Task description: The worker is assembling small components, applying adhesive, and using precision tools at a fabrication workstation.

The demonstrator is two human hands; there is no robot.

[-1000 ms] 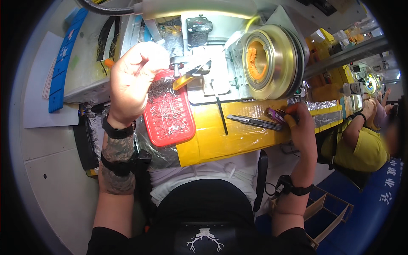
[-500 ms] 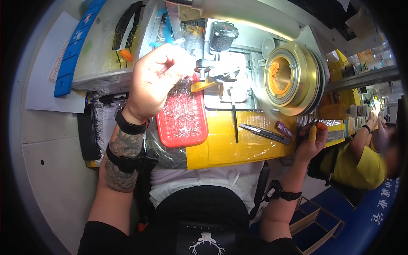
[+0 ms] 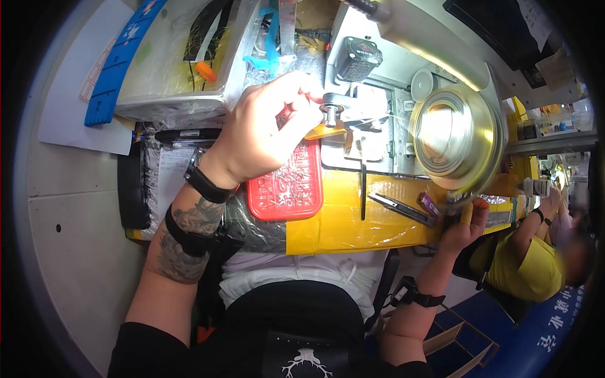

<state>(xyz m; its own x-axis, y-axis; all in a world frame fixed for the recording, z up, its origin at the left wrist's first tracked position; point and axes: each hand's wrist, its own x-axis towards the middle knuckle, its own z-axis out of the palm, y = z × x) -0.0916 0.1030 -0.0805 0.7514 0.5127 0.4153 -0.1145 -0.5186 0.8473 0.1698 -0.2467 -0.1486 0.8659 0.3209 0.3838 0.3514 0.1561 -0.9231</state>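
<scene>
My left hand (image 3: 271, 129) is raised over a red tray (image 3: 285, 200) full of thin, shiny pieces. Its thumb and fingers are pinched together, and glare hides what they may hold. Right beside those fingertips is a small bench machine's bolt with a spring (image 3: 331, 114), above a yellow-brown bracket (image 3: 326, 131). On the machine's right side stands a large brass-coloured wheel (image 3: 488, 135). My right hand (image 3: 463, 232), wearing orange and yellow finger covers, is curled at the wheel's lower edge, next to something dark that I cannot make out.
A utility knife (image 3: 401, 208) and a small purple item (image 3: 428, 205) lie on the yellow-covered bench edge (image 3: 334, 233). A black rod (image 3: 363, 183) sticks out toward me. A lamp tube (image 3: 435, 47) hangs above. At the right sits another person in a yellow shirt (image 3: 526, 264).
The view has shifted, placing the bench things further right. My left fingertips are closer to the spring bolt. Inside the wheel, the orange patch has given way to a bright, smeared shine.
</scene>
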